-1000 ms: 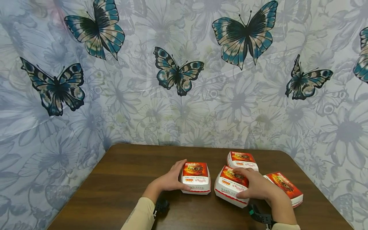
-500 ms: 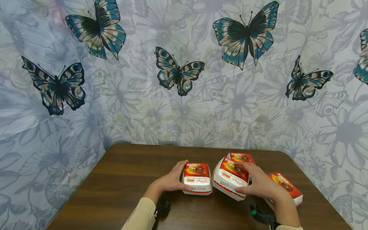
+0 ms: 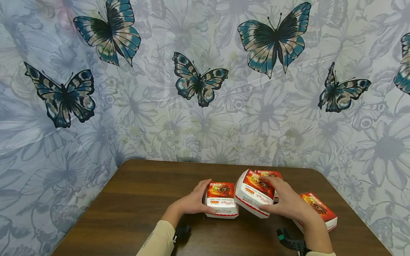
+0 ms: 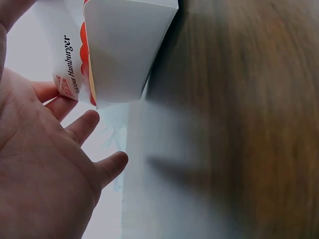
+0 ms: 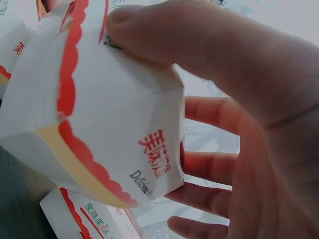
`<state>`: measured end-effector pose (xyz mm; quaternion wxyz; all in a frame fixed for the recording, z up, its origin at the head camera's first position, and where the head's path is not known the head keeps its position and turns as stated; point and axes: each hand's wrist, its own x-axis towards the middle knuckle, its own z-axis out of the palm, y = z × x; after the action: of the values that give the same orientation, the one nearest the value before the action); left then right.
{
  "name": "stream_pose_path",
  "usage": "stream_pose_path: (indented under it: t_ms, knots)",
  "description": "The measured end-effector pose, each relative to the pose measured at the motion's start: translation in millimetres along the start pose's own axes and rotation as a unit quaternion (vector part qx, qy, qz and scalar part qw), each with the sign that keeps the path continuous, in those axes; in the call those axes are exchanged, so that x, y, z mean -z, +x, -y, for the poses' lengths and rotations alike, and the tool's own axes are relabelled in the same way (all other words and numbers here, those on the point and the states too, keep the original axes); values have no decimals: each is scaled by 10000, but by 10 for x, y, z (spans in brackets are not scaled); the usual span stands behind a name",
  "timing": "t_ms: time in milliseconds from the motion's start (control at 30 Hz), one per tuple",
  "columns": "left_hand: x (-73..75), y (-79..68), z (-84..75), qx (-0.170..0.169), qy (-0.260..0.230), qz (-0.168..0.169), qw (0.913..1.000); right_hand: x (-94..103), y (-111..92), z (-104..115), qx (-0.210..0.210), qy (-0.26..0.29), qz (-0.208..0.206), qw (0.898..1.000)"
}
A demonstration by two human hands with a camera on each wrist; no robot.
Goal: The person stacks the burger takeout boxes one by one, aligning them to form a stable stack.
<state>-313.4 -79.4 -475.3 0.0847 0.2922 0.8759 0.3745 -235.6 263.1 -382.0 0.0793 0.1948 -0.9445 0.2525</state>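
My left hand grips the left side of a red and white hamburger box standing on the table, thumb at its front. The left wrist view shows fingertips against the printed side of this box, with two fingers off it. My right hand holds a second hamburger box, tilted and raised, its left edge close against the first. Seen from the right wrist, the thumb presses one face of the held box and fingers reach round behind it.
Partly hidden behind the held box is a third hamburger box. Another hamburger box lies angled on the right, beside my right wrist. All are on a dark brown wooden table, whose far edge meets a butterfly-patterned wall covering.
My right hand has lifted its box and moved it left and away from me, tilting it toward the left box. The left hand and its box have shifted slightly right.
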Motion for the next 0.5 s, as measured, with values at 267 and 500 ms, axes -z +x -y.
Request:
stream_pose_path:
  t_ms: [267,500]
  knots:
    - [-22,-2,-22,-103,39,27,9999,-59,36,63,83,152,55,9998]
    - [-52,20,-34,-157,35,18,9999,-120,72,74,268,133,4,9996]
